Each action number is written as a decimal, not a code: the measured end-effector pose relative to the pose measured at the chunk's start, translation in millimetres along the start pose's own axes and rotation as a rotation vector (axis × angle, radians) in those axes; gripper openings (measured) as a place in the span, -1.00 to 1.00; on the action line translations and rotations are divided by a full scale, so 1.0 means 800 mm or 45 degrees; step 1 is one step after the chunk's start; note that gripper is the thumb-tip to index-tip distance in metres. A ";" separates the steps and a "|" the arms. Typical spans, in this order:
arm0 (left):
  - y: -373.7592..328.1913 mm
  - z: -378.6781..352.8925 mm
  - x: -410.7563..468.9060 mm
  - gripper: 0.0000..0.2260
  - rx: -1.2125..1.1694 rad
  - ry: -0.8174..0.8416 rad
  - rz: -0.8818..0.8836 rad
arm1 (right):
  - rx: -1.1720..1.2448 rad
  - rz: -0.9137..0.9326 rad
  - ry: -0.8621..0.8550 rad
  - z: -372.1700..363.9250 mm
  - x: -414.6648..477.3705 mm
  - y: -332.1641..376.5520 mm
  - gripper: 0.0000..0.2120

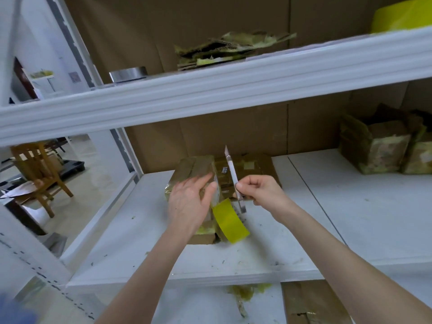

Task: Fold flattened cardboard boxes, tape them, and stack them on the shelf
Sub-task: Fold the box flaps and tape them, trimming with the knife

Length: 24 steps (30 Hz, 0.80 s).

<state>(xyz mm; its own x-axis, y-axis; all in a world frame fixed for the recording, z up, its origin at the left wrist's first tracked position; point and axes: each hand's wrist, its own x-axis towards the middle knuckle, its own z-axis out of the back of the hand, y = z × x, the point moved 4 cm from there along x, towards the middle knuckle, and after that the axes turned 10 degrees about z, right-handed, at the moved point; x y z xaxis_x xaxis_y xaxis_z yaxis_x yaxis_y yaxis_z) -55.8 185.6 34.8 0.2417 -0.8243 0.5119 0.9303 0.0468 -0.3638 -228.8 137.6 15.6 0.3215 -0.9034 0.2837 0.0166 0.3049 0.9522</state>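
A small taped cardboard box [194, 168] stands on the white shelf board [233, 258], in front of me. My left hand [190, 203] rests on its near side with the fingers spread over it. A strip of yellow tape [230, 222] hangs from the box down toward the shelf. My right hand [258, 189] pinches a utility knife [233, 176], its blade pointing up and away, just right of the box. Flattened cardboard [254, 166] lies behind the knife.
Two folded, taped boxes [383, 148] stand at the right on the same shelf. The upper shelf [233, 90] carries a pile of torn cardboard [224, 49], a tape roll [128, 74] and a yellow thing [402, 17]. A wooden chair [39, 174] stands left of the rack. Cardboard [313, 302] lies below.
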 end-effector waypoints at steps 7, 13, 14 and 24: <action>-0.009 -0.001 0.008 -0.75 -0.306 0.002 0.210 | -0.116 0.126 0.081 -0.037 -0.002 0.022 -0.86; 0.000 -0.002 0.008 -0.78 -0.320 -0.013 0.294 | -0.890 -0.110 0.147 -0.004 -0.010 -0.011 -0.59; 0.000 -0.003 0.005 -0.79 -0.286 -0.012 0.292 | -0.994 -0.161 0.257 -0.010 -0.014 -0.023 -0.55; 0.005 -0.010 0.005 -0.77 -0.047 -0.024 0.253 | -0.498 0.013 0.155 0.004 -0.013 -0.041 -0.78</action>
<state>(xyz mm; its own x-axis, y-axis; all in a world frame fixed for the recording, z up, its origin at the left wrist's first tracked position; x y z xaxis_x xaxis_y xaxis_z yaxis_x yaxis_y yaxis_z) -53.6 178.1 29.1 0.4252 -0.7900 0.4418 0.8530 0.1867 -0.4873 -235.5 136.6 -18.1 0.4329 -0.8646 0.2551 0.3641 0.4266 0.8279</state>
